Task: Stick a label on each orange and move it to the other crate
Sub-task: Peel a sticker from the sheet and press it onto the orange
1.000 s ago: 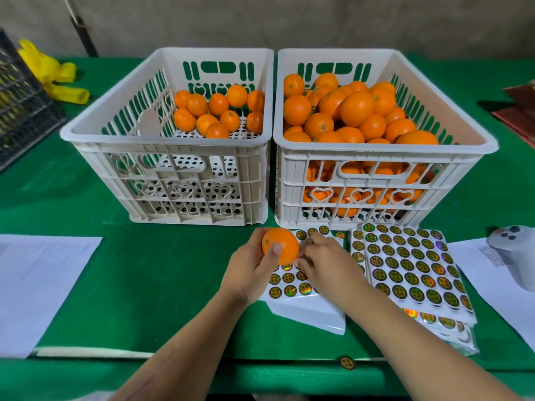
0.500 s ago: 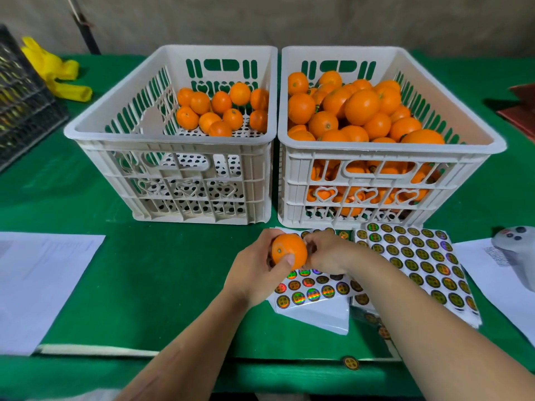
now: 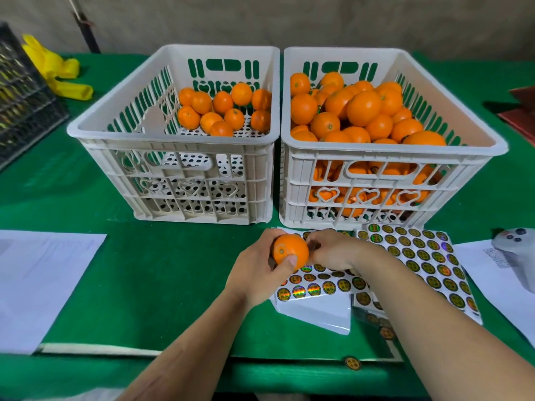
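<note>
My left hand (image 3: 256,272) grips an orange (image 3: 290,251) just above the label sheets (image 3: 318,285), in front of the crates. My right hand (image 3: 335,251) has its curled fingertips against the orange's right side; whether a label is under them I cannot tell. The left white crate (image 3: 173,134) holds several oranges at its back right. The right white crate (image 3: 393,149) is piled high with oranges. A second sheet of round holographic labels (image 3: 419,256) lies to the right.
White papers (image 3: 43,279) lie at the left, more paper and a grey device (image 3: 515,256) at the right. Yellow gloves (image 3: 58,70) and a dark crate (image 3: 23,96) sit far left. A loose label (image 3: 352,363) is stuck on the table's front edge.
Both hands shifted slightly right and nearer with the orange; the right hand's fingers moved from the label sheet onto the orange's right side.
</note>
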